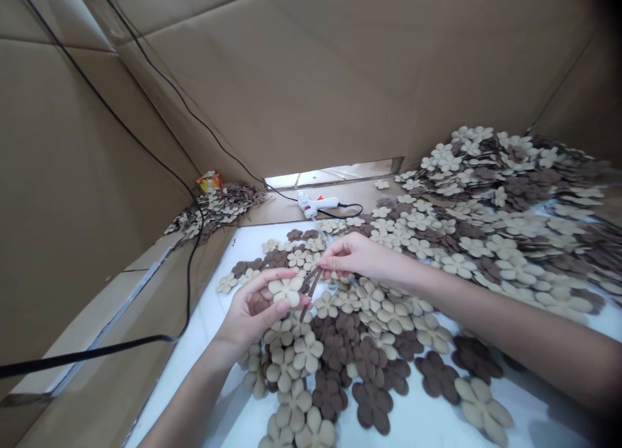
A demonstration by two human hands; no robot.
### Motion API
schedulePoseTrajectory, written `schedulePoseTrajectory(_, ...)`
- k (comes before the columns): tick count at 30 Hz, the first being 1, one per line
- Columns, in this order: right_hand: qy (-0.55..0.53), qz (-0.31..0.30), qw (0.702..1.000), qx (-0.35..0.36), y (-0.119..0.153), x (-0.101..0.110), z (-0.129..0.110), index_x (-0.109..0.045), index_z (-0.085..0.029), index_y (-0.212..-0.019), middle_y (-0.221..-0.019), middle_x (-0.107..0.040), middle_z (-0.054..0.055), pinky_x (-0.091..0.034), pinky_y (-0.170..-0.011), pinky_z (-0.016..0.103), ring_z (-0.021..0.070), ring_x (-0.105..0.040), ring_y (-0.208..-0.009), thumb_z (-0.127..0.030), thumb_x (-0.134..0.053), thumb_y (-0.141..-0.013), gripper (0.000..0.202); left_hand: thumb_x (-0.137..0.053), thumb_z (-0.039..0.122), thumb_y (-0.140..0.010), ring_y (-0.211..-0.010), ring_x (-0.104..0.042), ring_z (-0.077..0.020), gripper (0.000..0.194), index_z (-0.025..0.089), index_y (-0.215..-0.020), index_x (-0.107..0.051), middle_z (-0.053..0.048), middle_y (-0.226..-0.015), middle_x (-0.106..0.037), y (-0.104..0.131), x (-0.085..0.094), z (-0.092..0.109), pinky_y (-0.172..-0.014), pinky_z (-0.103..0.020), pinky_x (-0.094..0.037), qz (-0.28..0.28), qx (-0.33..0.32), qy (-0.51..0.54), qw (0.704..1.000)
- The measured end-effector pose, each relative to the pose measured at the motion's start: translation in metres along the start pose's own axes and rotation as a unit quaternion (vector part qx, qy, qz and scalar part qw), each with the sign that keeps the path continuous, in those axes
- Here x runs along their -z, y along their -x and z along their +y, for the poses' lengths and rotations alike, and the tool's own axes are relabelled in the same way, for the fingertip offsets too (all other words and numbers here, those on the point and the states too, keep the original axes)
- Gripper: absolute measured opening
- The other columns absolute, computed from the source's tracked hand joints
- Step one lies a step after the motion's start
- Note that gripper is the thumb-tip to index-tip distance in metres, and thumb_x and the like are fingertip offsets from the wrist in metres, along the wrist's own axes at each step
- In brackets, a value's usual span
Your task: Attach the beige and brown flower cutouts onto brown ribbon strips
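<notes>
My left hand pinches a cream fabric flower between thumb and fingers, a little above the heap. In my right hand is a thin brown ribbon, gripped near its top between thumb and forefinger. The ribbon is folded or doubled and hangs down close to the flower's right side; whether it touches the flower I cannot tell. Beneath both hands lie many cream flowers and dark brown flowers, overlapping on a white board. Just beyond my right hand a white glue gun rests, its nozzle toward me.
Cardboard walls enclose the work place, with a slot at the back. A tall flower pile fills the right. At back left, brown strips and an orange packet lie together. A black cable hangs at left.
</notes>
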State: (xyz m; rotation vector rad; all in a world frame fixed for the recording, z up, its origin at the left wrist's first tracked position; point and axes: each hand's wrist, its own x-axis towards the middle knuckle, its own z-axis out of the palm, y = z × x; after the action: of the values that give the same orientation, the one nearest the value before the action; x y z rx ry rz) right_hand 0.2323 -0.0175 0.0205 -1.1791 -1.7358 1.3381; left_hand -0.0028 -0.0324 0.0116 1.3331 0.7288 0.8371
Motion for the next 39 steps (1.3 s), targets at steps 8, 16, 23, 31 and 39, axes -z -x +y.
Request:
schedulePoseTrajectory(8,-0.004,0.007,1.000,-0.012,0.001,0.008,-0.007,-0.068,-0.015,-0.072,-0.070,-0.065,0.002,-0.029,-0.047,0.022,0.0084,-0.045,-0.053,-0.046,-0.066,-0.072,0.032,-0.069,0.022,-0.076,-0.080,-0.070,-0.0176,0.037,0.020,-0.111,-0.059,-0.007,-0.087,-0.075,-0.005,0.009,0.001,-0.073,-0.025,-0.055,-0.028,0.008,0.042,0.999)
schedulePoseTrajectory(16,0.005,0.003,1.000,-0.007,0.000,0.010,-0.008,-0.066,-0.016,-0.069,-0.072,-0.066,0.002,-0.033,-0.051,0.024,0.0103,-0.048,-0.055,-0.047,-0.066,-0.072,0.030,-0.066,0.022,-0.079,-0.081,-0.070,-0.0204,0.037,0.018,-0.114,-0.057,-0.009,-0.089,-0.074,-0.008,0.015,-0.006,-0.073,-0.029,-0.055,-0.011,0.000,0.051,0.999)
schedulePoseTrajectory(23,0.031,0.004,0.999,0.009,0.000,0.006,-0.006,-0.064,-0.017,-0.069,-0.067,-0.062,0.001,-0.034,-0.053,0.025,0.0118,-0.048,-0.056,-0.047,-0.064,-0.074,0.031,-0.066,0.025,-0.078,-0.094,-0.067,-0.0246,0.037,0.019,-0.114,-0.057,-0.008,-0.090,-0.074,-0.007,0.014,-0.003,-0.085,-0.035,-0.050,-0.004,-0.016,0.019,1.000)
schedulePoseTrajectory(31,0.048,0.007,0.999,0.016,0.003,-0.002,-0.004,-0.063,-0.016,-0.069,-0.068,-0.063,0.000,-0.036,-0.055,0.025,0.0112,-0.050,-0.058,-0.045,-0.061,-0.078,0.030,-0.065,0.025,-0.080,-0.090,-0.068,-0.0220,0.043,0.021,-0.121,-0.051,-0.008,-0.093,-0.074,-0.007,0.012,-0.005,-0.084,-0.033,-0.049,-0.001,-0.020,-0.003,1.000)
schedulePoseTrajectory(39,0.088,-0.008,0.996,0.023,0.006,-0.005,-0.007,-0.064,-0.017,-0.071,-0.068,-0.060,0.001,-0.037,-0.057,0.025,0.0124,-0.049,-0.060,-0.047,-0.057,-0.080,0.032,-0.064,0.029,-0.081,-0.093,-0.067,-0.0228,0.045,0.019,-0.123,-0.050,-0.010,-0.096,-0.073,-0.010,0.002,-0.008,-0.083,-0.032,-0.050,0.043,-0.011,-0.035,0.998)
